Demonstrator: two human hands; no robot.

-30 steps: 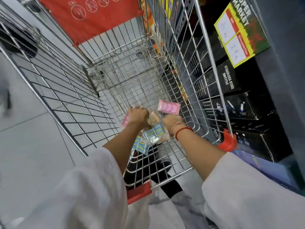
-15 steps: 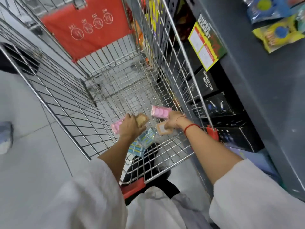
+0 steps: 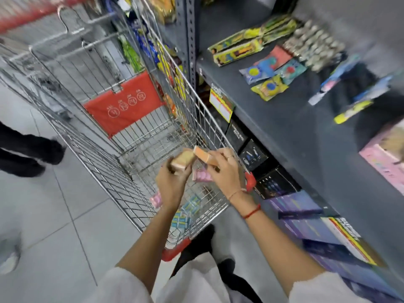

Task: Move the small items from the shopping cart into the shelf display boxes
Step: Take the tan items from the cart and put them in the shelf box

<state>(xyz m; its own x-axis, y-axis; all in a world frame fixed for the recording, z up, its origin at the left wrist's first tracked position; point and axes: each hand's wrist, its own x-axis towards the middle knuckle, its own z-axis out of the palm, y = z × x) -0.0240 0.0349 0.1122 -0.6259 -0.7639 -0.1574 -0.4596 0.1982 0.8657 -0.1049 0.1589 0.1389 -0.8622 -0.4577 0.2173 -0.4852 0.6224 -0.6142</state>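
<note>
Our left hand [image 3: 169,182] grips a tan packet [image 3: 182,161]; our right hand [image 3: 225,173] pinches an orange packet [image 3: 204,157] — both above the shopping cart [image 3: 140,147]. Pink packet [image 3: 202,175] beneath; blue packets [image 3: 185,212] at 6 o'clock — shelf [image 3: 284,119] at 3.

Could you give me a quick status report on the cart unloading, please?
Left hand and right hand each shut on a small tan packet, above the wire shopping cart. Pink and blue packets remain inside. Nothing in the way.
</note>
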